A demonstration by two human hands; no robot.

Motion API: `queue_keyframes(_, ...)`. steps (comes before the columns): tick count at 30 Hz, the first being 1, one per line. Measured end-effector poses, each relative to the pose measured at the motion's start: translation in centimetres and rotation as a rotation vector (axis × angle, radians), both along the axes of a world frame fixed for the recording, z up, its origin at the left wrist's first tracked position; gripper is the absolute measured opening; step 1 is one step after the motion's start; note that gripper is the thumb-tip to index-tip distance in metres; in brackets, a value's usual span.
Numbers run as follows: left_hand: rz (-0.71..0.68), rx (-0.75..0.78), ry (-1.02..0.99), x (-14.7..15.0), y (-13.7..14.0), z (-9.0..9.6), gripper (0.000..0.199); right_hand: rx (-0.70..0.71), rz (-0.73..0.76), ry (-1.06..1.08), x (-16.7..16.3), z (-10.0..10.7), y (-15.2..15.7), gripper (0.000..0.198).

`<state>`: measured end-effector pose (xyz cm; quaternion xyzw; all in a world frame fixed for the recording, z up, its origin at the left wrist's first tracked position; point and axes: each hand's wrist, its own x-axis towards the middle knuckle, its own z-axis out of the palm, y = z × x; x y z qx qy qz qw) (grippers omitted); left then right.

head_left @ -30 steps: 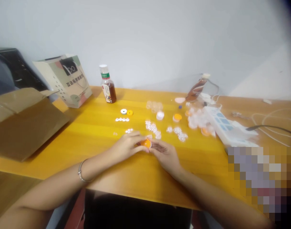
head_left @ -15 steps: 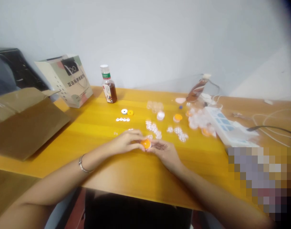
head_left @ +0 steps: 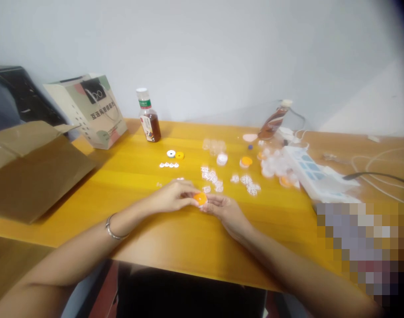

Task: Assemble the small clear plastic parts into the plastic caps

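Note:
Between both hands is a small round piece with an orange top and a pale lower rim (head_left: 201,198), held just above the table. My left hand (head_left: 175,196) pinches its left side between thumb and fingers. From the right, the fingertips of my right hand (head_left: 226,212) close on its other edge. Beyond the hands lie thin white patterned discs (head_left: 210,176) and another group of white cut-out discs (head_left: 250,183). A white round piece (head_left: 222,159) and an orange-topped round piece (head_left: 245,161) stand farther back. A white ring (head_left: 171,153) touches a yellow ring (head_left: 179,155) on the left.
A row of small white pieces (head_left: 169,165) lies beyond my left hand. An upright drink bottle (head_left: 149,121), a paper bag (head_left: 96,112) and a cardboard box (head_left: 39,172) stand left. Translucent round pieces (head_left: 273,163), a white-and-blue tray (head_left: 306,165), a tilted bottle (head_left: 274,121) and cables (head_left: 371,176) are right.
The orange-topped piece has turned slightly between my fingers, showing more of its pale rim. The whole view has shifted a little; the things on the table have stayed put.

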<state>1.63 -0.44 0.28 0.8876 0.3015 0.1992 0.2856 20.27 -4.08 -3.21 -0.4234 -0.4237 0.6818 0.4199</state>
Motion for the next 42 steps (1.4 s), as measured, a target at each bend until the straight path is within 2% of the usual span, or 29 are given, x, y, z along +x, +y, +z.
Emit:
queue_keyframes(7, 0.094, -0.036, -0.033, 0.4, -0.6, 0.2, 0.027, 0.056, -0.016, -0.023, 0.0, 0.3, 0.0, 0.022)
queue_keyframes(15, 0.154, -0.310, -0.162, 0.2, 0.3, -0.3, 0.034, 0.109, 0.078, 0.028, 0.2, 0.6, 0.2, 0.022)
queue_keyframes(19, 0.190, -0.184, -0.172, -1.0, 0.6, 1.0, 0.034, 0.135, 0.042, 0.004, 0.4, 0.6, 0.4, 0.028)
queue_keyframes(22, 0.083, -0.053, -0.001, -2.1, 0.7, 2.0, 0.028, 0.152, 0.003, -0.022, 0.6, 0.5, 0.7, 0.034)
queue_keyframes(26, -0.076, 0.046, 0.185, -2.4, 0.6, 1.3, 0.021, 0.167, -0.047, -0.048, 0.7, 0.2, 0.9, 0.036)
queue_keyframes(30, -0.103, 0.073, 0.228, -2.1, 0.4, 0.2, 0.020, 0.174, -0.064, -0.054, 0.7, 0.2, 0.8, 0.035)
queue_keyframes(34, -0.002, 0.095, 0.174, -1.4, -0.4, 0.7, 0.029, 0.162, -0.052, -0.058, 0.6, 0.2, 0.9, 0.036)
queue_keyframes(36, 0.092, 0.148, 0.085, -0.6, -0.9, 0.7, 0.026, 0.168, -0.044, -0.050, 0.6, 0.1, 0.9, 0.036)
queue_keyframes(39, 0.183, 0.235, 0.008, 0.8, -1.6, 0.0, 0.022, 0.185, -0.045, -0.030, 0.3, 0.0, 0.8, 0.034)
queue_keyframes(42, 0.242, 0.249, -0.033, 1.7, -1.7, -0.9, 0.018, 0.193, -0.075, -0.024, 0.1, 0.0, 0.6, 0.032)
